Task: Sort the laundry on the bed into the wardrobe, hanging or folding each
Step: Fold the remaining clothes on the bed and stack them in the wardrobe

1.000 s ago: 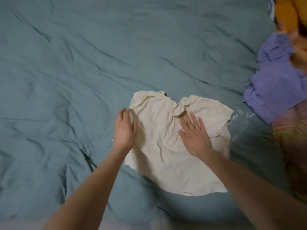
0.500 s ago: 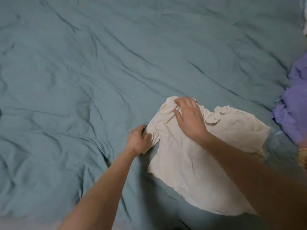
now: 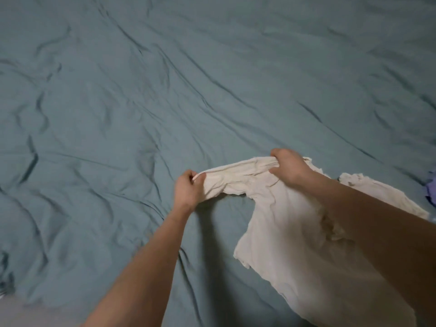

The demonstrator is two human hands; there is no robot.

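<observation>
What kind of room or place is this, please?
Most likely a bedroom. A wrinkled teal bed sheet fills the view, and both hands, left hand and right hand, grip a cream top on it, apparently laundry.

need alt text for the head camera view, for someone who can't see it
Two bare hands stretch one sleeve of a cream top over a wrinkled teal bedsheet: the left hand pinches the sleeve's end, the right hand grips it at the shoulder. The rest of the top lies on the sheet, and a scrap of purple cloth shows at the right edge.
</observation>
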